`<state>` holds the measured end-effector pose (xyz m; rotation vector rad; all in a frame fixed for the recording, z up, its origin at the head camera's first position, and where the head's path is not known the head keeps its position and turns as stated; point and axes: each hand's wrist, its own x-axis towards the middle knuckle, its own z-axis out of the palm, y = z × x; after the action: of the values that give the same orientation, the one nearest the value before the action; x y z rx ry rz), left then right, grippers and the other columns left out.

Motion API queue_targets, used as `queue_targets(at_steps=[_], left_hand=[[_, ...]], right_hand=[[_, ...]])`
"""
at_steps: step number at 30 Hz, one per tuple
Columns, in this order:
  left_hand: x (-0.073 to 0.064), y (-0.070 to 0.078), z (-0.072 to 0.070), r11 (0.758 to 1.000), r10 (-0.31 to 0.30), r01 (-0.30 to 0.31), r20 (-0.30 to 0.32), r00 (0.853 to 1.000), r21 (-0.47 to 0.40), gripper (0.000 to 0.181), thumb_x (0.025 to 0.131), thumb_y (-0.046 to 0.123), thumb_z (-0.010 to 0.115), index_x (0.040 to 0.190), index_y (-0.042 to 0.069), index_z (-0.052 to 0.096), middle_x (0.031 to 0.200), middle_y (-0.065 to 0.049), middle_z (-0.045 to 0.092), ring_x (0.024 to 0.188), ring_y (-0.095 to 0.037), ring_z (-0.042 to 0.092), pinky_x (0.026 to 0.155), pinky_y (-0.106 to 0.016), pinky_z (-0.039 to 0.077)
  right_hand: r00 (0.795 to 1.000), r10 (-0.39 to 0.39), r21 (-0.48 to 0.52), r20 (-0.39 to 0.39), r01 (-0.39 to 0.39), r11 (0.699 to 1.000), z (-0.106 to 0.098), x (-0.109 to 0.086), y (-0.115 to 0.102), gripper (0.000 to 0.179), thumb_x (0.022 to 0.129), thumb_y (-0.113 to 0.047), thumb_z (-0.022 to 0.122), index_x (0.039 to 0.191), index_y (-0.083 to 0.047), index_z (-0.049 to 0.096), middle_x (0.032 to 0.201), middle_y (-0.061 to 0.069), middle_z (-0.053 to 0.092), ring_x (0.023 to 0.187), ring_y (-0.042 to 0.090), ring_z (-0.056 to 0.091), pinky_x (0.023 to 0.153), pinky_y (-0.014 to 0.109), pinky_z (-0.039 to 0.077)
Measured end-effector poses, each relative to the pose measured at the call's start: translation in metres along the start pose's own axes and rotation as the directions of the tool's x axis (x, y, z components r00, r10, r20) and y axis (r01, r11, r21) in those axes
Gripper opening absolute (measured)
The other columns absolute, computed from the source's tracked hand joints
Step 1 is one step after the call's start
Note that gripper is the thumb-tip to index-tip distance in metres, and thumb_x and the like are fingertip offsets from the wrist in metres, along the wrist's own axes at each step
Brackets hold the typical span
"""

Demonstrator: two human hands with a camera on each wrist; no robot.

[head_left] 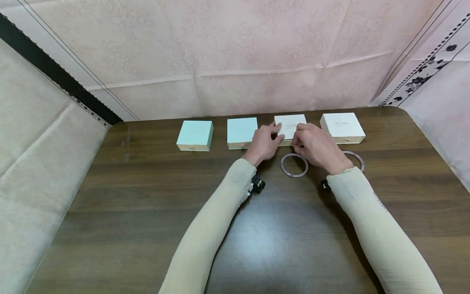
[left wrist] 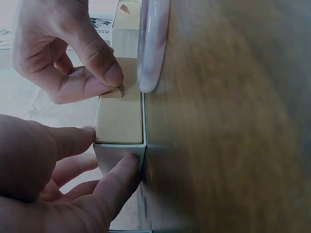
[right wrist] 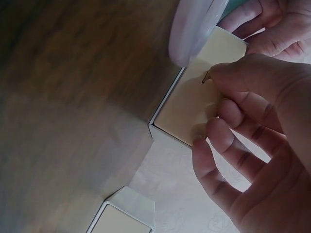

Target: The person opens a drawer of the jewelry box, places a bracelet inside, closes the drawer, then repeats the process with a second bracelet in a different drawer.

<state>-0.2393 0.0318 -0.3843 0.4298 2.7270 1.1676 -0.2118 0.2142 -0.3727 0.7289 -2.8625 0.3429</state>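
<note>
A white drawer-style gift box (head_left: 291,121) stands third from the left in a row at the table's far edge. My left hand (head_left: 263,142) holds its left side, the thumb and fingers spread over the corner. With thumb and forefinger, my right hand (head_left: 316,146) pinches a small brown pull tab (left wrist: 122,91) on the cream drawer front (left wrist: 119,121). The drawer front sits about level with the sleeve's edge. A pale lilac bangle (head_left: 282,165) lies flat just in front of this box.
Two mint-green boxes (head_left: 195,131) (head_left: 242,130) stand to the left, and another white box (head_left: 343,125) to the right. A second bangle (head_left: 362,165) lies before that box, partly hidden by my right wrist. Patterned cloth (head_left: 235,57) hangs behind the wooden table (head_left: 147,212).
</note>
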Motion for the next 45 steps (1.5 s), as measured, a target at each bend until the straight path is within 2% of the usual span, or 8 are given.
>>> queue_targets(at_steps=[5, 34, 45], left_hand=[[-0.0003, 0.0006, -0.0001, 1.0, -0.015, 0.015, 0.005, 1.0, -0.015, 0.049, 0.106, 0.028, 0.058, 0.152, 0.017, 0.048, 0.163, -0.01, 0.039, 0.151, -0.028, 0.036, 0.119, -0.038, 0.039], [-0.0002, -0.0001, 0.0004, 1.0, 0.007, -0.008, -0.016, 1.0, -0.025, 0.047, 0.105, 0.026, 0.06, 0.15, 0.015, 0.051, 0.16, -0.012, 0.043, 0.15, -0.028, 0.038, 0.12, -0.039, 0.037], [0.0002, 0.0001, 0.0004, 1.0, 0.004, -0.004, -0.004, 1.0, -0.017, 0.048, 0.105, 0.027, 0.059, 0.152, 0.016, 0.049, 0.161, -0.012, 0.041, 0.151, -0.028, 0.036, 0.12, -0.039, 0.038]], right_hand=[[1.0, -0.002, 0.002, 0.005, 0.002, 1.0, -0.0001, 0.0, -0.0004, 0.016, 0.084, 0.004, 0.066, 0.082, -0.008, 0.075, 0.089, 0.003, 0.065, 0.092, 0.027, 0.062, 0.076, 0.042, 0.053], [1.0, -0.003, -0.004, 0.024, 0.003, 1.0, -0.0025, -0.0008, -0.0013, 0.016, 0.082, 0.003, 0.068, 0.079, -0.011, 0.076, 0.086, 0.001, 0.063, 0.086, 0.023, 0.059, 0.073, 0.04, 0.052], [1.0, -0.003, 0.004, 0.022, 0.003, 1.0, -0.0021, -0.0011, -0.0004, 0.014, 0.083, 0.001, 0.07, 0.081, -0.01, 0.077, 0.086, 0.001, 0.064, 0.086, 0.023, 0.059, 0.073, 0.041, 0.052]])
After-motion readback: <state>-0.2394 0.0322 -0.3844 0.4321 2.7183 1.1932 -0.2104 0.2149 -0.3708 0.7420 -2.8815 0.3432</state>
